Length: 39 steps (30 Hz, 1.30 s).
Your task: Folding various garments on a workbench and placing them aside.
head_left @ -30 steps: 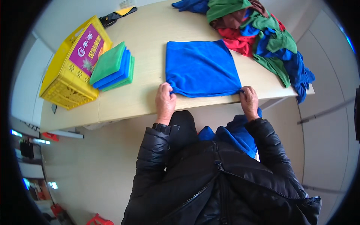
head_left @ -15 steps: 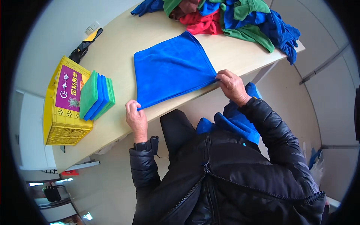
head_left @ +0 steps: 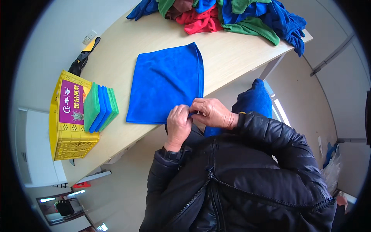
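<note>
A blue cloth towel, folded in layers, lies on the table, its layered edge showing on the right. My right hand pinches the towel's near right corner between thumb and fingers. Close against it, my left hand is closed at the same corner, fingers curled over the near edge; the exact grip of its fingertips is partly hidden. The far part of the towel lies flat, with a few soft creases across its middle.
To the left, several green and blue folded towels lean upright against a yellow plastic crate. A black and yellow strapped item lies behind it. Loose red, green, brown and blue cloths heap at the far side. More blue cloth hangs below the table edge.
My left hand has left the near left corner and moved right, while my right hand came inward and nearer. Both now meet at the near right corner, and the towel's right side has shifted left.
</note>
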Tool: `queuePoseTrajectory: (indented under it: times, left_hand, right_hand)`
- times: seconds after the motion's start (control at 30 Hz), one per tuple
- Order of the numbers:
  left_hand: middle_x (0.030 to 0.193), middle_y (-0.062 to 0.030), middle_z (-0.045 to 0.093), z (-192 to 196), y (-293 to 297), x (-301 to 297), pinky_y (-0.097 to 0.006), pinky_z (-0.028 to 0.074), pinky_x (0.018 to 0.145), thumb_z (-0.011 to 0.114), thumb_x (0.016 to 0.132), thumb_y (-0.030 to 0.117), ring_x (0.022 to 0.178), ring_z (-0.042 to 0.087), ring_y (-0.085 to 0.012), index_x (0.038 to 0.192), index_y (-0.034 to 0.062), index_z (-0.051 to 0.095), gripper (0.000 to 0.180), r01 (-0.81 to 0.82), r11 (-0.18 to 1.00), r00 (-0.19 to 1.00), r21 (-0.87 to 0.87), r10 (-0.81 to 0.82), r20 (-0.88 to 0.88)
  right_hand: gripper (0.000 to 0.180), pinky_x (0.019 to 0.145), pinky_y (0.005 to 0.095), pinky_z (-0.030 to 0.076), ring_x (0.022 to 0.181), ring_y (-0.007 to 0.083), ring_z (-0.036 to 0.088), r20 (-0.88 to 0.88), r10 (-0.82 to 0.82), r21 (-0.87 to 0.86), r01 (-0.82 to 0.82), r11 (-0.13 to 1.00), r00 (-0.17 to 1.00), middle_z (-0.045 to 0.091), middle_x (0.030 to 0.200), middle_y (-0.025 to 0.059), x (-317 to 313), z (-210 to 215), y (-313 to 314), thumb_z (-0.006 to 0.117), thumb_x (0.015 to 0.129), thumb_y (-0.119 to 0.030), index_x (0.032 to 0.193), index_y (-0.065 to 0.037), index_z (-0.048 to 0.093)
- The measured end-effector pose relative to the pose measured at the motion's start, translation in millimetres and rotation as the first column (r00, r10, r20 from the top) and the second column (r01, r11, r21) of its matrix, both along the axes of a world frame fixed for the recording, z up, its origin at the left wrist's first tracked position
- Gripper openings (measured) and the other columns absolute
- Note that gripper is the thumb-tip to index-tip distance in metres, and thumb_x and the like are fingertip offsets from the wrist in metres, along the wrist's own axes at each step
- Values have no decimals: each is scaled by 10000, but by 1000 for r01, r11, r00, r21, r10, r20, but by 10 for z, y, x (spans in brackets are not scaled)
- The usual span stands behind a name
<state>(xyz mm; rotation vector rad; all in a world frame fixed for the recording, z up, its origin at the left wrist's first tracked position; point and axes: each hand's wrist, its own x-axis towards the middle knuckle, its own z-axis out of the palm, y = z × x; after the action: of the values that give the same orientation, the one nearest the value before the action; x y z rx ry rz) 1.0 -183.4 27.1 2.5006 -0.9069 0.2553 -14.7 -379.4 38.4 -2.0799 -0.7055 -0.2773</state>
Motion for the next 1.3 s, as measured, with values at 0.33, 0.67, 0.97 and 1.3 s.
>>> queuePoseTrajectory:
  times: [0.33, 0.67, 0.97, 1.3]
  left_hand:
    - [930, -116, 657, 70, 212, -202, -417, 516, 739, 686, 666, -84, 853, 635, -331, 909, 35, 622, 279, 83, 983, 992, -166, -66, 105]
    - [918, -115, 658, 23, 331, -202, -409, 518, 723, 684, 659, -80, 840, 642, -328, 917, 39, 626, 290, 56, 977, 996, -206, -40, 83]
    - [942, -89, 641, 23, 404, -224, -401, 524, 740, 692, 661, -52, 860, 638, -297, 938, 58, 626, 306, 85, 979, 988, -184, -60, 141]
    - [923, -128, 641, 224, 586, -277, -398, 521, 754, 713, 737, -57, 843, 639, -329, 932, 28, 613, 235, -46, 956, 990, -291, 83, 115]
  right_hand:
    - [335, 701, 394, 555, 714, 279, 711, -202, -559, -170, 534, 828, 804, 709, 779, 195, 1603, -139, -910, 694, 888, -315, 853, 18, 706]
    - [311, 487, 323, 564, 538, 221, 682, -683, -432, -228, 390, 892, 589, 660, 627, 123, 2227, -156, -771, 666, 913, -269, 860, 38, 667]
    - [230, 473, 339, 570, 522, 248, 677, -751, -397, -158, 441, 884, 528, 671, 685, 147, 2309, -116, -729, 655, 910, -185, 866, 41, 660]
    - [209, 567, 313, 571, 604, 186, 637, -791, -238, -25, 359, 933, 564, 662, 833, 79, 2235, -68, -995, 634, 932, -150, 1084, -8, 655]
